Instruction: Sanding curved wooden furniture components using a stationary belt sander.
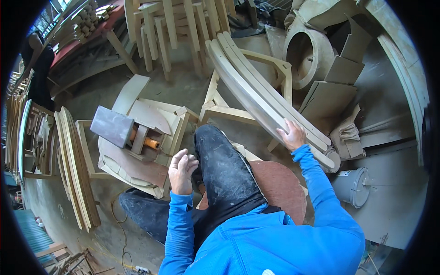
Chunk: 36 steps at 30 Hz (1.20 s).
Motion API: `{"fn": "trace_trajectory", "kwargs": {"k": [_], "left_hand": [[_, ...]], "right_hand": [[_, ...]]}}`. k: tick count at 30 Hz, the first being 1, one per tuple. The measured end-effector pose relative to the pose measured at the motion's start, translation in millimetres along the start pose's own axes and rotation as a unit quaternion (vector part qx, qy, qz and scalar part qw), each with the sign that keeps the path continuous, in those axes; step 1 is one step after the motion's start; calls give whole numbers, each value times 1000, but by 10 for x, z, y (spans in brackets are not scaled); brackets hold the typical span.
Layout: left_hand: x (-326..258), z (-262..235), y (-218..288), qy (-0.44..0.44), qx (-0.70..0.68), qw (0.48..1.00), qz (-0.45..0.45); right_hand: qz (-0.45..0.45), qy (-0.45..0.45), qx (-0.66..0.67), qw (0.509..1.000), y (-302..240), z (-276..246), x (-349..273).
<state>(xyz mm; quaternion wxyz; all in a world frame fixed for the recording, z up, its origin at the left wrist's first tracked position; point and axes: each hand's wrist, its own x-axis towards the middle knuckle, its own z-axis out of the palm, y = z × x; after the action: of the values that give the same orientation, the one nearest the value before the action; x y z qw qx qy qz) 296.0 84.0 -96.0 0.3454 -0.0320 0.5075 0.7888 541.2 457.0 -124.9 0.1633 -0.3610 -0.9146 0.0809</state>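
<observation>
My right hand (292, 134) lies on a pale curved wooden rail (256, 98), with its fingers spread over the wood. Two similar curved rails (279, 105) lie alongside it, all slanting down toward my right across a wooden frame (229, 112). My left hand (182, 172) is raised by my left knee, its fingers curled in; whether anything is in them is hidden. Beyond that hand, a grey rectangular block (112, 126) and an orange cylindrical part (151, 143) sit on stacked thin curved wooden panels (133, 160).
Upright curved boards (75, 169) lean at the left. Stacked stool-like wooden frames (169, 27) stand at the back. A grey bucket (355, 187) and a brown folded sack (347, 137) are at my right. A cable (123, 229) runs over the floor; a reddish round board (279, 188) is beneath me.
</observation>
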Motion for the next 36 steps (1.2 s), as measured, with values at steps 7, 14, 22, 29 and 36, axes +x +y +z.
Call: {"fn": "trace_trajectory", "kwargs": {"k": [7, 14, 22, 29, 36], "left_hand": [[-36, -111, -79, -1, 28, 1000, -11], [-37, -282, -61, 37, 24, 999, 1], [-296, -871, 419, 147, 8, 976, 161], [-586, -2275, 1127, 382, 88, 854, 341], [-1033, -4532, 1076, 595, 567, 511, 252]], "right_hand": [[44, -3, -60, 997, 81, 730, 593], [117, -5, -73, 990, 214, 869, 931], [60, -67, -38, 995, 24, 1142, 1119], [-101, 137, -163, 972, 685, 1413, 617], [-168, 63, -32, 983, -622, 1153, 148]]}}
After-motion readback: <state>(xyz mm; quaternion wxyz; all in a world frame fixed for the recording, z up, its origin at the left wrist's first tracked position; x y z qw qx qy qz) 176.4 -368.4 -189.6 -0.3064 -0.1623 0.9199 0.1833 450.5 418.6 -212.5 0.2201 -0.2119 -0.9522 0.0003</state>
